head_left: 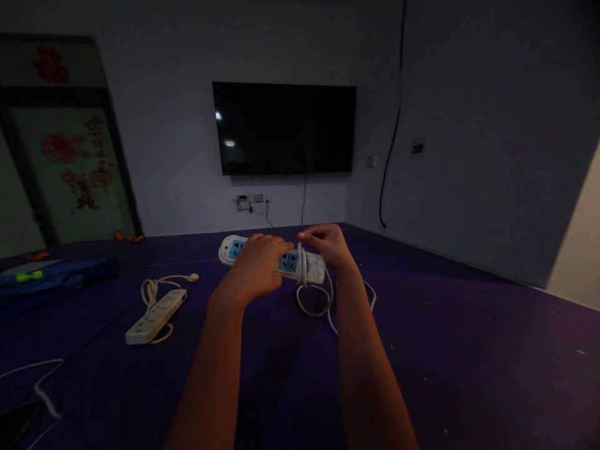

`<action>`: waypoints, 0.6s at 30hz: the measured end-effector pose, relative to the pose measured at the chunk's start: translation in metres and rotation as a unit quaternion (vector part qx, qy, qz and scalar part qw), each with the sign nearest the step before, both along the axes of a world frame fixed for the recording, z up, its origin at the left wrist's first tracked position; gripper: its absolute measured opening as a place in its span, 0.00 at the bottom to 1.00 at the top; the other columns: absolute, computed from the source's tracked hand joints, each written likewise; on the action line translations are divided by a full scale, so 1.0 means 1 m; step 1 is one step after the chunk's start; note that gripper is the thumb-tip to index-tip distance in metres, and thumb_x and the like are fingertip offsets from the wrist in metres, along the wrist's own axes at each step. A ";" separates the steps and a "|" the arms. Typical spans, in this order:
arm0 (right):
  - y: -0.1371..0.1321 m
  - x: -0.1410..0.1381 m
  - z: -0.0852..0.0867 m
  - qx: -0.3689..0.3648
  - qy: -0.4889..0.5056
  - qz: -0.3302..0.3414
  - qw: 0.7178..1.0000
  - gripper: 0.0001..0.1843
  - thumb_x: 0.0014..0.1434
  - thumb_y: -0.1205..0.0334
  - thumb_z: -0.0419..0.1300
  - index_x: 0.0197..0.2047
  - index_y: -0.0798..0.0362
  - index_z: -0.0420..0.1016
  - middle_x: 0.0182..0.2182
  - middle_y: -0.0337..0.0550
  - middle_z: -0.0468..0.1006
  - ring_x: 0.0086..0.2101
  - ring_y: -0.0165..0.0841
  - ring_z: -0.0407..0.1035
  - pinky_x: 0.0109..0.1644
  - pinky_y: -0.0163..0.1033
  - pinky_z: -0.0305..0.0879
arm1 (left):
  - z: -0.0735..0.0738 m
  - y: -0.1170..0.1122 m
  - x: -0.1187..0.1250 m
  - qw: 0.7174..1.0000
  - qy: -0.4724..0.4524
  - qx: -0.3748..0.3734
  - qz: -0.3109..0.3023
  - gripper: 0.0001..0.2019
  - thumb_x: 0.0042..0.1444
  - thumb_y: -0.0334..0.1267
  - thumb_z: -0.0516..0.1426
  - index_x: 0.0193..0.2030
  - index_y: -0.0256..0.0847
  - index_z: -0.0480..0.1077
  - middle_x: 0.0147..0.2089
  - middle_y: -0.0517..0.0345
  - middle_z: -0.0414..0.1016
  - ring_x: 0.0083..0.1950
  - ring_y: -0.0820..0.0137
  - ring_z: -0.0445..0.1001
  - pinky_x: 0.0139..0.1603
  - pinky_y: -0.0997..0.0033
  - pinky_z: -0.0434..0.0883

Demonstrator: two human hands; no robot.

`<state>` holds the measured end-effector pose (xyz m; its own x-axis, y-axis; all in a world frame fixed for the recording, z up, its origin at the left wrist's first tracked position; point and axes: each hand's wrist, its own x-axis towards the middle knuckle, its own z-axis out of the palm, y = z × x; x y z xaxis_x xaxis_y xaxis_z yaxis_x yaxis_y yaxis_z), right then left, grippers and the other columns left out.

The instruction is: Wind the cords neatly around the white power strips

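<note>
My left hand (262,262) grips the middle of a white power strip (316,267) with blue socket faces, its fingers wrapped over the top. At the strip's right end, turns of its white cord (303,265) go around the body. My right hand (328,242) pinches the cord just above those turns, thumb and finger together. Loose loops of the cord hang below the strip and behind my right forearm. The plug end of this cord cannot be made out.
A second white power strip (157,317) with a bundled cord lies on the purple surface (285,381) to the left. Blue cloth (70,278) lies farther left, and a white cable (44,394) at the lower left. A television (285,128) hangs on the far wall.
</note>
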<state>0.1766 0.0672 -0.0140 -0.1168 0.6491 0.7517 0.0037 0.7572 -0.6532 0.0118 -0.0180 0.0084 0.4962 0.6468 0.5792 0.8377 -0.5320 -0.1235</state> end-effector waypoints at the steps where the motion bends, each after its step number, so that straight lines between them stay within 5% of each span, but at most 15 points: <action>1: 0.002 0.000 -0.002 -0.018 0.018 0.023 0.999 0.21 0.39 0.45 0.68 0.18 0.56 0.73 0.14 0.35 0.65 0.18 0.24 0.55 0.22 0.33 0.51 | 0.000 -0.001 0.000 1.000 -0.002 -0.003 -0.012 0.23 0.41 0.25 0.56 0.47 0.42 0.73 0.44 0.53 0.78 0.47 0.60 0.74 0.52 0.58 0.65; 7: 0.018 0.003 -0.013 -0.080 0.069 0.080 0.991 0.22 0.35 0.43 0.69 0.18 0.55 0.74 0.12 0.34 0.64 0.15 0.24 0.54 0.19 0.32 0.49 | 0.003 -0.006 0.006 0.998 -0.010 -0.022 -0.050 0.19 0.39 0.27 0.56 0.40 0.41 0.75 0.38 0.54 0.79 0.40 0.62 0.75 0.45 0.62 0.67; 12: 0.025 0.007 -0.017 -0.086 0.026 0.073 0.993 0.21 0.45 0.42 0.65 0.21 0.54 0.73 0.14 0.37 0.67 0.17 0.27 0.60 0.20 0.32 0.54 | 0.003 -0.004 0.009 0.993 -0.061 -0.044 -0.091 0.16 0.40 0.32 0.58 0.40 0.41 0.75 0.38 0.53 0.79 0.39 0.63 0.75 0.41 0.65 0.67; 18: 0.019 -0.001 -0.021 -0.105 0.102 0.074 0.987 0.17 0.51 0.46 0.61 0.25 0.51 0.72 0.21 0.41 0.72 0.23 0.30 0.65 0.27 0.35 0.63 | 0.001 0.005 0.008 0.965 -0.185 -0.118 -0.143 0.21 0.37 0.33 0.63 0.44 0.39 0.75 0.41 0.54 0.79 0.39 0.65 0.76 0.40 0.66 0.70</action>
